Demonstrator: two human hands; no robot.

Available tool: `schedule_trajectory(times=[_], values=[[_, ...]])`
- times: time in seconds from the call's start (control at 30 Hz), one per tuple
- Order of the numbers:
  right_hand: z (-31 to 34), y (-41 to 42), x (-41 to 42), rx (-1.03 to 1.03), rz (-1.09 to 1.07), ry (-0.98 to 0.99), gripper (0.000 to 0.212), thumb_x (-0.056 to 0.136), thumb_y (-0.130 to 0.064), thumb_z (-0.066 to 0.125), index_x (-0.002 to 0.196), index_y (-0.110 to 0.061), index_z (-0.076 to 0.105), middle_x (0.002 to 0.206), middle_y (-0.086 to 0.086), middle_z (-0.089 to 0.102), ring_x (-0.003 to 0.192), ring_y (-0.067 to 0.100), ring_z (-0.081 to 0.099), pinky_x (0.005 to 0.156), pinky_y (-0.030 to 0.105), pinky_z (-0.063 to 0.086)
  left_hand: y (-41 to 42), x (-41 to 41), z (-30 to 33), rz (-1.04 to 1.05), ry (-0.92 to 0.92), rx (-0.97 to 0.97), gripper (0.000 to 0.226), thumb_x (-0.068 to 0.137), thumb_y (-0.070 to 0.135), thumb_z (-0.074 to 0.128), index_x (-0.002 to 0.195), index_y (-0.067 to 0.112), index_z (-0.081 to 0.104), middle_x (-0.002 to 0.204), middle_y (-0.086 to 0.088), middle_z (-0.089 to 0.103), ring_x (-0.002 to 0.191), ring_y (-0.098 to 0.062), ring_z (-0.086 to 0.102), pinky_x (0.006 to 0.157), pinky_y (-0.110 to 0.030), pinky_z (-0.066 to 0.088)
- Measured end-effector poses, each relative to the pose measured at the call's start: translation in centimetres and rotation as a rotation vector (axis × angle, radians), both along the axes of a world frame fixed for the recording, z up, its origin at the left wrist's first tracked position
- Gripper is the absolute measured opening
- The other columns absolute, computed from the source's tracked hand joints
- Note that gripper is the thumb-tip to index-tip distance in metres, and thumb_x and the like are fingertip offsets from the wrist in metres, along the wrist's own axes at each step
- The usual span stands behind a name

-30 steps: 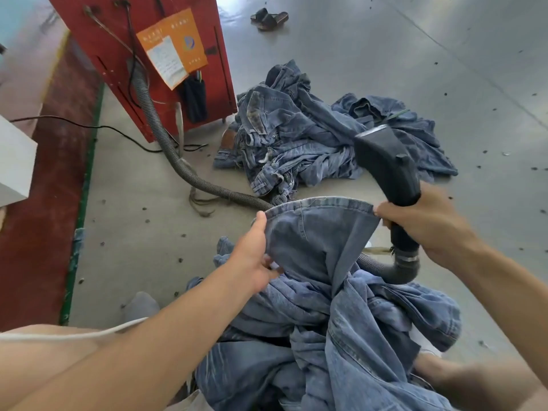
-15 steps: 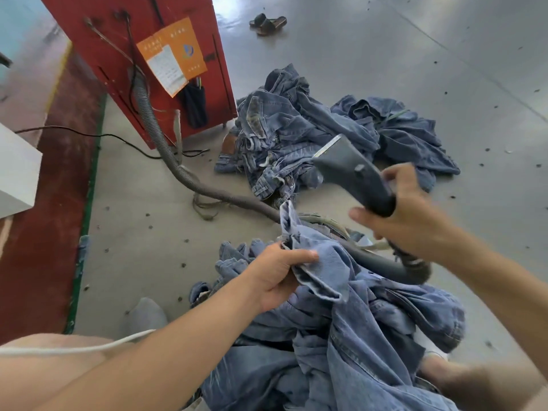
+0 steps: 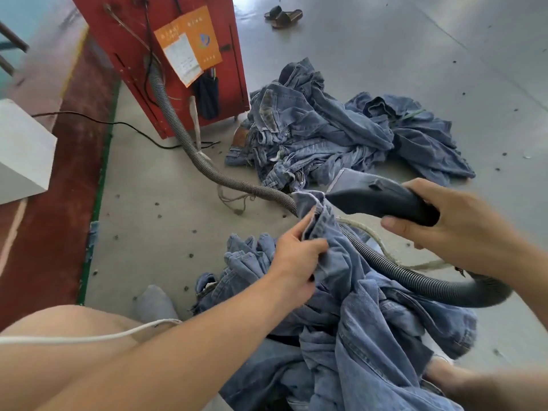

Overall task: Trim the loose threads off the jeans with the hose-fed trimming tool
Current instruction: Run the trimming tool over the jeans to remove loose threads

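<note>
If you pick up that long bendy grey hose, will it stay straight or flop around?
Probably flop. The hose is ribbed and already snakes in curves from the red machine across the floor to the trimming tool in the right hand. It loops freely near that hand, so it likely sags and trails. Its round shape may roll a little if pushed.

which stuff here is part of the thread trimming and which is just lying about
In use: trimming tool, ribbed hose, jeans gripped by the left hand, right hand.
Lying about: sandals, white box, black cable.
</note>
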State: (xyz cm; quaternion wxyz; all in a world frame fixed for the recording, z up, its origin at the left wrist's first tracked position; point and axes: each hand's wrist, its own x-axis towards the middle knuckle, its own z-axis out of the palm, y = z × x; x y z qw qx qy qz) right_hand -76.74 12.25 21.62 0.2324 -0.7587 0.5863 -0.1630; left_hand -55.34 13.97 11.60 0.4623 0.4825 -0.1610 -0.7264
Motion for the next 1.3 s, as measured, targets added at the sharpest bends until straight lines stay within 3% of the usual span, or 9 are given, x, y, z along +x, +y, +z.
schedule_trajectory(times=[0.13, 0.23, 0.37, 0.47, 0.63, 0.73, 0.97, 1.17, 1.3], values=[[1.2, 0.0, -0.1, 0.043, 0.005, -0.029, 0.032, 0.076, -0.074, 0.056, 0.096, -0.05, 0.055, 0.063, -0.013, 0.069, 0.047, 0.002, 0.063, 0.051, 0.027, 0.047, -1.6, 1.6, 1.1, 0.008, 0.234, 0.002, 0.054, 0.092, -0.011, 0.043, 0.138, 0.008, 0.063, 0.123, -0.015, 0.07, 0.094, -0.026, 0.069, 0.079, -0.035, 0.06], [1.3, -0.1, -0.1, 0.074, -0.028, -0.008, 0.028, 0.078, -0.074, 0.053, 0.09, -0.049, 0.051, 0.056, -0.01, 0.068, 0.044, 0.005, 0.062, 0.049, 0.028, 0.042, -1.0, 1.1, 1.0, -0.086, 0.35, -0.012, 0.033, 0.096, 0.012, 0.053, 0.123, 0.002, 0.07, 0.105, -0.011, 0.074, 0.089, -0.02, 0.071, 0.081, -0.032, 0.06], [1.1, -0.6, -0.3, 0.108, -0.081, 0.015, 0.038, 0.078, -0.074, 0.053, 0.086, -0.037, 0.054, 0.055, -0.006, 0.068, 0.043, 0.008, 0.061, 0.049, 0.033, 0.048, 0.0, -0.5, -0.6, -0.069, 0.072, 0.024, 0.033, 0.09, 0.004, 0.075, 0.121, 0.0, 0.064, 0.098, -0.01, 0.076, 0.081, -0.018, 0.074, 0.068, -0.028, 0.06], [1.4, -0.5, -0.3, 0.132, -0.069, 0.012, 0.037, 0.078, -0.074, 0.054, 0.086, -0.038, 0.054, 0.054, -0.005, 0.068, 0.042, 0.011, 0.062, 0.045, 0.033, 0.051, 0.1, -1.0, -1.2, -0.081, -0.059, 0.049, 0.052, 0.081, 0.003, 0.085, 0.126, 0.002, 0.059, 0.109, -0.013, 0.076, 0.097, -0.025, 0.074, 0.077, -0.035, 0.061], [1.5, -0.1, -0.2, 0.179, -0.002, 0.039, 0.028, 0.079, -0.075, 0.055, 0.085, -0.048, 0.052, 0.051, -0.004, 0.066, 0.041, 0.014, 0.061, 0.041, 0.036, 0.049, -0.6, -0.9, -0.9, -0.121, -0.316, 0.001, 0.007, 0.086, 0.009, 0.079, 0.089, 0.015, 0.077, 0.079, -0.001, 0.076, 0.07, -0.013, 0.069, 0.055, -0.019, 0.051], [1.5, 0.1, -0.4, 0.204, 0.014, 0.056, 0.032, 0.076, -0.077, 0.055, 0.085, -0.046, 0.054, 0.05, -0.004, 0.065, 0.038, 0.013, 0.061, 0.04, 0.035, 0.048, -1.5, -0.5, -0.8, -0.011, -0.417, -0.008, 0.01, 0.086, 0.008, 0.076, 0.079, 0.015, 0.076, 0.074, -0.003, 0.074, 0.069, -0.016, 0.066, 0.061, -0.023, 0.052], [0.3, -0.8, 1.4, 0.117, -0.005, 0.25, 0.031, 0.086, -0.065, 0.059, 0.085, -0.034, 0.054, 0.059, -0.006, 0.065, 0.049, 0.009, 0.061, 0.053, 0.038, 0.052, -0.7, -1.4, -0.9, -0.054, -0.492, -0.156, 0.009, 0.082, 0.006, 0.077, 0.076, 0.001, 0.072, 0.059, 0.001, 0.051, 0.062, -0.015, 0.046, 0.063, -0.031, 0.043], [1.4, -1.0, 0.9, 0.091, -0.023, 0.163, 0.025, 0.087, -0.06, 0.061, 0.085, -0.037, 0.053, 0.056, -0.008, 0.065, 0.044, 0.007, 0.061, 0.049, 0.033, 0.045, -0.9, -1.0, -0.8, 0.001, -0.421, -0.089, 0.007, 0.083, 0.006, 0.078, 0.081, 0.013, 0.078, 0.078, -0.011, 0.069, 0.074, -0.02, 0.062, 0.079, -0.044, 0.059], [0.6, -0.6, 1.9, 0.179, 0.08, 0.179, 0.025, 0.087, -0.057, 0.065, 0.083, -0.034, 0.056, 0.065, -0.013, 0.066, 0.053, 0.005, 0.061, 0.05, 0.03, 0.041, -0.4, -0.9, -1.4, -0.099, -0.309, -0.149, 0.007, 0.088, 0.002, 0.075, 0.093, 0.005, 0.077, 0.087, -0.015, 0.067, 0.081, -0.022, 0.062, 0.078, -0.036, 0.055]])
